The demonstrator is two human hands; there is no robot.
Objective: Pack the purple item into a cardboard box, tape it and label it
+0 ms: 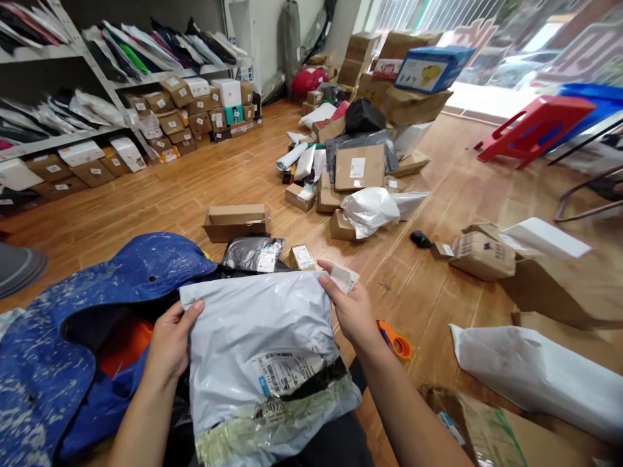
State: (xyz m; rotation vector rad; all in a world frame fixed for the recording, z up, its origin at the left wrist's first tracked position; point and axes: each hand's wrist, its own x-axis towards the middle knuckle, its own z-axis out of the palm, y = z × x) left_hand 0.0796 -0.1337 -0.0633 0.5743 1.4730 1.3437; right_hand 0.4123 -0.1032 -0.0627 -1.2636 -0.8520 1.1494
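Observation:
A pale grey poly mailer (257, 324) with a printed shipping label (287, 373) and a shiny strip of tape along its lower part is held up in front of me. My left hand (170, 337) pinches its upper left edge, thumb on top. At the upper right corner, my right hand (348, 305) grips the mailer between thumb and fingers. A small white paper slip (344, 279) also shows at those right fingers. Just past the mailer lie a black plastic parcel (250, 254) and a small labelled box (302, 258).
A blue bag (121, 272) lies open at left. Orange-handled scissors or a tape tool (396, 340) rests on the floor. Piled parcels (360, 168) stand ahead, cartons (481, 253) and a white package (535, 370) at right, a red stool (535, 130) farther back. Shelves (92, 136) hold mailers.

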